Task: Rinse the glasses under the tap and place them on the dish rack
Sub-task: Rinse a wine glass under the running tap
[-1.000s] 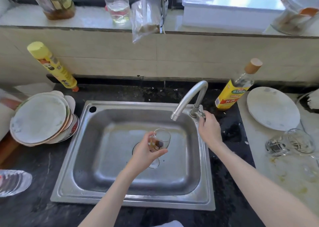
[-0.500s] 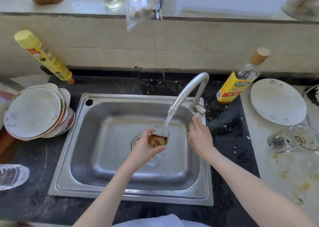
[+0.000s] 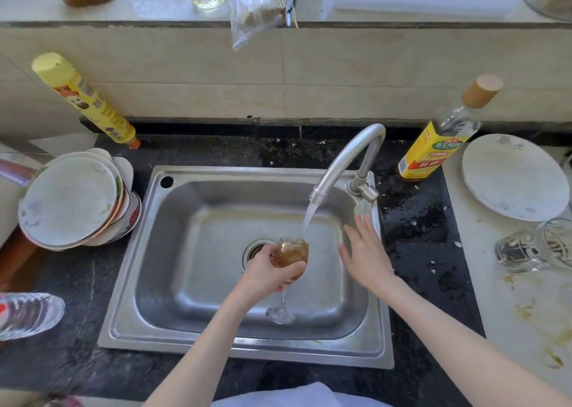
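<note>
Beige tiled wall rises behind a speckled black counter, sunlit pale ledge above

Stemmed glass: clear bowl, filled with brown-tinted water, held roughly upright over the sink basin; bowl wrapped by the left hand's fingers, stem and round foot hanging below them.

Tap: curved steel spout, running; stream falls into the glass bowl just above those fingers.

Second glass: clear, patterned, lying on its side on the soiled pale counter, well apart to the right of both hands.
</note>
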Demonstrator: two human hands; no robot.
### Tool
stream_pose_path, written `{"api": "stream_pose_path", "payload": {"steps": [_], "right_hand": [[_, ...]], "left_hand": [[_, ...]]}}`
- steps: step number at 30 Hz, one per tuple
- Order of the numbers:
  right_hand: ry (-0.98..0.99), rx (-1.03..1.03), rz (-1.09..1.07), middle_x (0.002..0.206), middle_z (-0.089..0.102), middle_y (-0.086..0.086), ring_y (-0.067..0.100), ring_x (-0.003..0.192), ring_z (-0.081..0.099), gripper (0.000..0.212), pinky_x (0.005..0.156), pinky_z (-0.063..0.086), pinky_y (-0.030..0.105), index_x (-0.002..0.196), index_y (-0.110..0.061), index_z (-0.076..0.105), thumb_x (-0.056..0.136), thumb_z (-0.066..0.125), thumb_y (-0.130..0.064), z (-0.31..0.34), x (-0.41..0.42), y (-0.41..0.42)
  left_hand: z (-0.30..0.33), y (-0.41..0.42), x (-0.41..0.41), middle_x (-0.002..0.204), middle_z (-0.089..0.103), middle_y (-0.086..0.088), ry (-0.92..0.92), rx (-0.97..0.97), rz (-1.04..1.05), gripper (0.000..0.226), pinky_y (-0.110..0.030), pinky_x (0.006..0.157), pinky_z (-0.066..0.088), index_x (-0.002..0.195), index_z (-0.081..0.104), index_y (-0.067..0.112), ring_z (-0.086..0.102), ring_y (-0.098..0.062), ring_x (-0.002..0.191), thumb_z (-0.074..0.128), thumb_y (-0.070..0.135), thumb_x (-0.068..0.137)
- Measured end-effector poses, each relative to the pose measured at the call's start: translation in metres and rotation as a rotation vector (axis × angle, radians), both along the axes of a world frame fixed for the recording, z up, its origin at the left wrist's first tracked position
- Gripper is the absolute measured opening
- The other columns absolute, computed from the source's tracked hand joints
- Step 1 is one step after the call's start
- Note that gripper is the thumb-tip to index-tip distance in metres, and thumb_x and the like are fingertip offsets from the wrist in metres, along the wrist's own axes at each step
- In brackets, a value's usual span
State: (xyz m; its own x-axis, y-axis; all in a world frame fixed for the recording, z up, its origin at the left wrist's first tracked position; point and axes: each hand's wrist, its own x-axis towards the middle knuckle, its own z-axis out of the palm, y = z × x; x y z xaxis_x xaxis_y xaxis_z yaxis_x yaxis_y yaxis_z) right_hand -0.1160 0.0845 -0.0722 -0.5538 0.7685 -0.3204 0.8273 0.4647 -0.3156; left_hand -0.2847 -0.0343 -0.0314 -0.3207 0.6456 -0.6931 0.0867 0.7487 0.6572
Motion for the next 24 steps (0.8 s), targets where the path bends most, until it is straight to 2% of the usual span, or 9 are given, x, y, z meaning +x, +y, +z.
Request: {"api": "stream_pose_path", "payload": {"steps": [3,6,8,10,13,14,17,19,24], "right_hand": [[0.164,-0.167,-0.16,0.148,0.034,0.014,0.024,0.139,0.027,0.04,0.112,0.018,0.027,0.134,-0.005,0.047,0.098,0.044,-0.022,0.006,-0.002,-0.017],[0.261,-0.485,-0.373,0.113,0.063,0.006,0.022,0.107,0.058,0.032,0.095,0.04,0.028,0.121,-0.004,0.058,0.097,0.046,-0.021,0.011,-0.01,-0.023],[0.327,-0.724,-0.491,0.093,0.065,0.003,0.018,0.084,0.063,0.028,0.083,0.051,0.031,0.116,-0.004,0.06,0.098,0.045,-0.021,0.014,-0.015,-0.026],[0.355,-0.845,-0.515,0.086,0.065,0.002,0.014,0.072,0.062,0.025,0.069,0.052,0.023,0.112,-0.006,0.06,0.098,0.045,-0.02,0.02,-0.017,-0.029],[0.375,-0.893,-0.49,0.087,0.065,0.003,0.012,0.069,0.062,0.022,0.06,0.05,0.016,0.107,-0.009,0.061,0.098,0.044,-0.021,0.028,-0.021,-0.035],[0.387,-0.902,-0.49,0.089,0.066,0.004,0.012,0.07,0.062,0.022,0.06,0.05,0.016,0.107,-0.01,0.061,0.098,0.044,-0.022,0.031,-0.022,-0.036],[0.451,-0.903,-0.502,0.095,0.066,0.002,0.014,0.076,0.065,0.023,0.07,0.054,0.023,0.108,-0.014,0.061,0.099,0.044,-0.027,0.036,-0.022,-0.038],[0.525,-0.897,-0.518,0.098,0.066,0.001,0.015,0.08,0.066,0.02,0.077,0.054,0.027,0.105,-0.018,0.06,0.098,0.045,-0.029,0.038,-0.022,-0.039],[0.693,-0.904,-0.562,0.103,0.067,0.003,0.018,0.09,0.068,0.026,0.083,0.055,0.029,0.117,-0.013,0.057,0.098,0.047,-0.028,0.042,-0.022,-0.039]], "left_hand": [[0.007,-0.001,-0.001,0.08,0.067,-0.006,-0.212,-0.151,0.055,0.029,-0.031,0.07,0.058,0.095,0.057,0.014,0.066,-0.019,0.061,0.069,0.037,0.081],[0.007,-0.002,-0.001,0.075,0.066,-0.01,-0.373,-0.206,0.136,0.035,-0.032,0.074,0.057,0.088,0.06,0.007,0.067,-0.024,0.064,0.069,0.04,0.081],[0.006,-0.002,-0.001,0.079,0.063,-0.011,-0.429,-0.205,0.192,0.038,-0.032,0.075,0.056,0.09,0.057,0.005,0.067,-0.024,0.065,0.069,0.039,0.081],[0.005,-0.002,0.0,0.077,0.062,-0.01,-0.434,-0.193,0.193,0.04,-0.031,0.074,0.056,0.094,0.054,0.006,0.067,-0.022,0.063,0.068,0.041,0.081],[0.005,0.001,0.002,0.072,0.067,-0.007,-0.432,-0.168,0.176,0.041,-0.033,0.078,0.056,0.095,0.058,0.005,0.068,-0.024,0.069,0.067,0.043,0.082],[0.005,0.003,0.002,0.078,0.069,-0.009,-0.432,-0.153,0.18,0.043,-0.035,0.08,0.056,0.098,0.06,0.004,0.069,-0.026,0.074,0.067,0.043,0.082],[0.003,0.006,0.004,0.106,0.066,-0.011,-0.358,-0.063,0.148,0.054,-0.03,0.074,0.058,0.12,0.05,0.005,0.071,-0.025,0.083,0.069,0.039,0.082],[0.003,0.007,0.006,0.1,0.065,-0.004,-0.231,0.043,0.079,0.05,-0.028,0.072,0.057,0.121,0.047,0.012,0.068,-0.018,0.083,0.071,0.032,0.081],[0.001,0.009,0.005,0.105,0.066,-0.002,-0.008,0.229,-0.011,0.055,-0.038,0.087,0.053,0.12,0.049,0.025,0.064,-0.018,0.097,0.078,0.028,0.074]]}}
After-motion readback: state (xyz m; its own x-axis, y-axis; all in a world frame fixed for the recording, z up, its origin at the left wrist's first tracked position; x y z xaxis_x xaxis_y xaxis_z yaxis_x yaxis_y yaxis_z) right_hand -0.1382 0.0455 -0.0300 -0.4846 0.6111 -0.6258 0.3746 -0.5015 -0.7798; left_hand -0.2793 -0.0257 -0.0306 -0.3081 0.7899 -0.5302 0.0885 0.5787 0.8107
